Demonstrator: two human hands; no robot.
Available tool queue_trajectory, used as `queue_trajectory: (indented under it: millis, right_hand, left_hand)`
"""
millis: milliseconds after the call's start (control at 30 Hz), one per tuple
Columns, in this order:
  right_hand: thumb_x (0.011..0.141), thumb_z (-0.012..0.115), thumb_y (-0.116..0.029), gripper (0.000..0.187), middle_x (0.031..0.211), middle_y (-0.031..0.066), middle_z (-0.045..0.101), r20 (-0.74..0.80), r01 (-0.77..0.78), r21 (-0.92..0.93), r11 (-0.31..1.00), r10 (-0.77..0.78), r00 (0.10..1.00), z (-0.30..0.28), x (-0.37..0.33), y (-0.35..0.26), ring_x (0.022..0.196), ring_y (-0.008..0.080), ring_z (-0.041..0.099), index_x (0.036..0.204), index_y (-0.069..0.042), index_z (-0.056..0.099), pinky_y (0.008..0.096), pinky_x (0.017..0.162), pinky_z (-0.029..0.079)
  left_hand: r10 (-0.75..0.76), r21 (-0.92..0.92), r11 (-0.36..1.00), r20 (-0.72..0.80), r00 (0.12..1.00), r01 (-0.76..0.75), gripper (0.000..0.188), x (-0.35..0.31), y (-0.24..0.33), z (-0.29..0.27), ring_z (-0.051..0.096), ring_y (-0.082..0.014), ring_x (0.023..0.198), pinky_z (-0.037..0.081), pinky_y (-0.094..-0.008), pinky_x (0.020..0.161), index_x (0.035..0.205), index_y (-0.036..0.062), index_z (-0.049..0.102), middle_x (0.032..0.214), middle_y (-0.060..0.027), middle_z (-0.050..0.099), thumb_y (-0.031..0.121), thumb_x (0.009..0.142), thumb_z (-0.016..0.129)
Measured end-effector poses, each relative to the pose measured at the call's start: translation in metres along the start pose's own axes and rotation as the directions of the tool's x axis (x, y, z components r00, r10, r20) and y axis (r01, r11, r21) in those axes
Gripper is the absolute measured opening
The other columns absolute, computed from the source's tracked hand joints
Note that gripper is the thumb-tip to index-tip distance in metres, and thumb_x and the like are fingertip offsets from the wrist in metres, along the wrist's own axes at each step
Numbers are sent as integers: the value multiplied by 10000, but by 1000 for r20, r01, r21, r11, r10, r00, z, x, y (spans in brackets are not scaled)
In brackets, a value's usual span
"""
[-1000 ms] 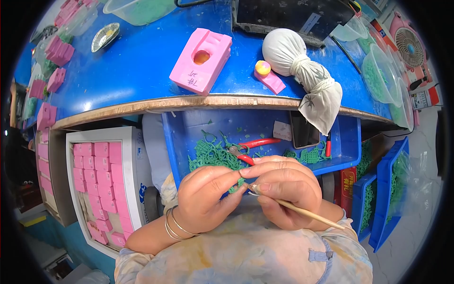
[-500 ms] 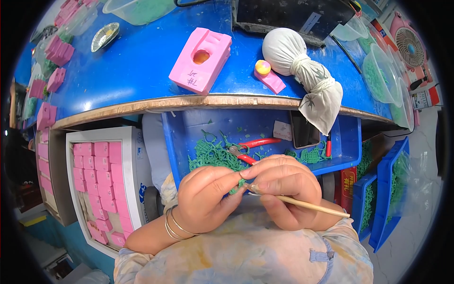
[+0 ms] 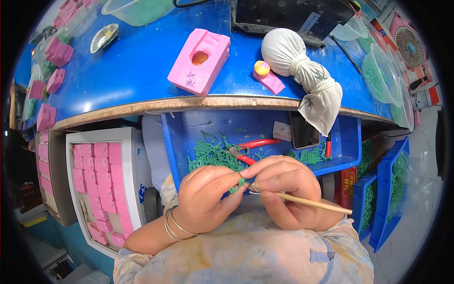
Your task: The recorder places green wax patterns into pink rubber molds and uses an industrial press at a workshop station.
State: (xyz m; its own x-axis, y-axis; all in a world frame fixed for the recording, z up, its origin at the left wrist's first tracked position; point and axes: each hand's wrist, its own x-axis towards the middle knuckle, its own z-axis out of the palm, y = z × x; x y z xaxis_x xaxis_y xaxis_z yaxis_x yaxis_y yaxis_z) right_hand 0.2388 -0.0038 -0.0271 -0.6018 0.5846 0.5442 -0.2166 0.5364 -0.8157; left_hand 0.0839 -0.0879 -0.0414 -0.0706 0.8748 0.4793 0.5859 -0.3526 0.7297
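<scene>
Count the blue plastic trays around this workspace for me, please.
3: a wide tray by the front edge of the tabletop, plus an inner tray and an outer tray at the right. Others may be hidden.

Just beyond the hands (image 3: 203,195) sits a tray (image 3: 208,118), holding mesh scraps (image 3: 210,157), pliers (image 3: 260,143) and, farther right, a phone (image 3: 301,133). Past it, on the desk (image 3: 118,75), a large block (image 3: 196,75) lies ahead of the hands; to its right, a small block (image 3: 273,85), then a cloth bundle (image 3: 283,49). Left of the hands, a frame (image 3: 131,189) holds rows of blocks (image 3: 101,177); to their right are two narrower trays (image 3: 384,222).
</scene>
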Motion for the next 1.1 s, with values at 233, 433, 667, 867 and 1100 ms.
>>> queue_trajectory:
  millis: [233,433,667,867,1100]
  right_hand:
    - [660,679,2,178,736,103,589,93,118,-289,950,-95,991,2,4,-6,731,277,635,790,-6,559,348,628,500]
    - [642,695,-16,197,747,96,598,119,207,-408,889,-174,978,5,4,-3,709,261,637,790,-10,566,333,632,508]
    - [728,645,0,168,768,120,617,-119,-8,-77,997,-1,993,9,-8,4,718,271,646,861,9,544,330,622,508]
    - [734,644,9,175,763,126,612,-78,-8,-94,996,0,997,6,-5,3,723,275,649,875,6,540,333,618,507]
    - [706,662,23,200,751,121,607,-59,54,-121,991,-61,996,6,-4,4,731,274,651,868,7,545,331,618,508]
  left_hand:
    - [56,134,989,23,998,-59,296,-2,-3,1,576,-233,629,459,-319,550,900,30,604,802,-88,596,30,626,717]
    - [95,267,958,50,994,-105,332,-4,-5,1,577,-230,655,462,-319,569,951,33,610,808,-79,592,68,638,715]
    - [-151,5,989,38,988,150,258,0,1,1,570,-205,647,464,-281,535,919,20,634,824,-100,602,12,673,711]
    - [-137,-94,986,27,990,139,221,1,-1,1,564,-149,654,466,-234,505,932,0,631,836,-102,606,-16,720,691]
    - [-131,-115,985,12,991,131,224,0,-1,2,560,-148,646,459,-230,495,931,1,629,845,-106,608,-18,717,693]
